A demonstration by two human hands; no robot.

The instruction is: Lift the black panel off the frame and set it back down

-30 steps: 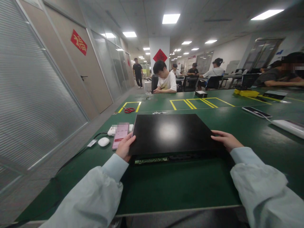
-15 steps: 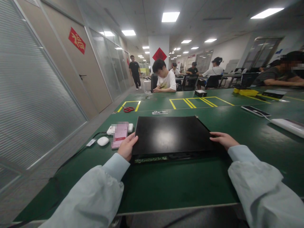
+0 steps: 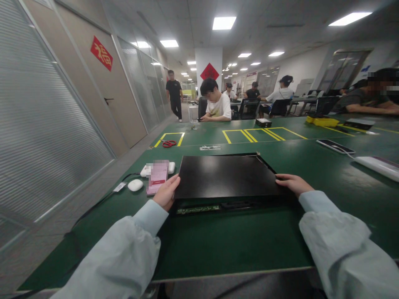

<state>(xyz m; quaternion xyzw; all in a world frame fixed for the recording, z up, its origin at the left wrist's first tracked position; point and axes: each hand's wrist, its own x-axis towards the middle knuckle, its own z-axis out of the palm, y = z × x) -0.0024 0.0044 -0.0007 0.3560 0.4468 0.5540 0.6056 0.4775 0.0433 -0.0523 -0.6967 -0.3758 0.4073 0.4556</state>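
A flat black panel [image 3: 226, 176], apparently a display screen, is held level between my two hands. My left hand [image 3: 167, 192] grips its left edge, thumb on top and the other fingers mostly hidden underneath. At the opposite edge, my right hand [image 3: 293, 184] pinches the right side. Under the panel lies a black frame [image 3: 264, 163], its far and right rims showing past the panel. A strip of green circuit board [image 3: 198, 210] shows below the panel's near edge. Whether panel and frame touch is hidden.
Left of the panel lie a pink phone [image 3: 157, 178], a white rounded case [image 3: 135, 185] and a cable. Red-handled scissors [image 3: 169, 143] rest farther back. A dark phone [image 3: 335, 145] and a white device [image 3: 378, 165] are at the right. People sit beyond the green table [image 3: 237, 245].
The panel's far edge has shifted toward me, uncovering the frame's far rim. Its near edge sits slightly higher in view, showing more below. A person in black has walked closer in the background.
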